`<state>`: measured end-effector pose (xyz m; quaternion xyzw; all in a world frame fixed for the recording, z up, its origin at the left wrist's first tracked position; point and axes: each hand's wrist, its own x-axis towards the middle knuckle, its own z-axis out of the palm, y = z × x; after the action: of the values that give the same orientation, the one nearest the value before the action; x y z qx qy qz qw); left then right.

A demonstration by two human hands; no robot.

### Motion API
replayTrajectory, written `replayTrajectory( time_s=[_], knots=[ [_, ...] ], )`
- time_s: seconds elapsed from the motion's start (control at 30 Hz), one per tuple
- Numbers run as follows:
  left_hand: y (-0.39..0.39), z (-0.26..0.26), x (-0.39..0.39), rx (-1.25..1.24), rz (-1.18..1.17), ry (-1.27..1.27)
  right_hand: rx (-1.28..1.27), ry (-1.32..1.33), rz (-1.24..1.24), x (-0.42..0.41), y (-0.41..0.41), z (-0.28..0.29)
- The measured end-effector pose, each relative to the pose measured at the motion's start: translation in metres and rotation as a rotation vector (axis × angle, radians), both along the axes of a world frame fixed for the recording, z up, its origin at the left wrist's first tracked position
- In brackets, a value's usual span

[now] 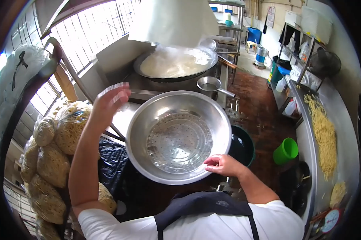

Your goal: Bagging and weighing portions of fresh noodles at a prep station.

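Note:
Before me is a wide stainless-steel colander basin [180,144], its bottom and lower wall dotted with small holes. No food shows inside it. My right hand [225,165] lies over the near right rim, fingertips and thumb bent in over the inner wall; whether it grips the rim is unclear. Raised beyond the basin's left rim, my left hand [112,97] holds nothing, its blurred fingers apart from the thumb. A metal dipper [209,85] with a straight handle rests just past the far right rim. Farther back, a large wok [176,64] holds pale, steaming liquid.
Clear bags of noodles [52,162] are piled at left beside black plastic sheeting [111,156]. A dark green tub [242,145] stands right of the basin, a green bucket [285,151] farther right. Loose yellow noodles [323,138] lie on the steel counter [345,120] near a dial scale [330,220].

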<state>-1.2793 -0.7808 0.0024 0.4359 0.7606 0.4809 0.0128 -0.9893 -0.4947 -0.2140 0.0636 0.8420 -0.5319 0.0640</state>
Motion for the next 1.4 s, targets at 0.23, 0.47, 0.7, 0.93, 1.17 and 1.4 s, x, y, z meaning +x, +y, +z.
replayTrajectory(
  time_s=[0.23,0.47,0.7,0.93,1.17,1.4],
  knots=[
    [0.161,0.039,-0.069,0.625,0.136,-0.621,-0.155,0.173,-0.191,0.027,0.097,0.020],
    [0.196,0.052,-0.084,1.141,-0.037,-0.655,0.058,0.546,0.011,-0.020,0.109,0.150],
    [0.187,0.065,-0.076,1.216,-0.506,-0.935,0.414,1.052,0.032,-0.101,0.058,0.274],
    [0.195,0.079,-0.050,1.194,-1.249,-0.829,1.241,1.496,-0.305,-0.216,0.012,0.363],
    [0.217,0.090,0.016,1.178,-0.961,-0.657,1.082,1.516,-0.310,-0.271,0.011,0.343],
    [0.230,-0.158,0.099,1.476,-2.006,-1.489,0.678,1.358,0.131,-0.174,-0.010,0.260]
  ],
)
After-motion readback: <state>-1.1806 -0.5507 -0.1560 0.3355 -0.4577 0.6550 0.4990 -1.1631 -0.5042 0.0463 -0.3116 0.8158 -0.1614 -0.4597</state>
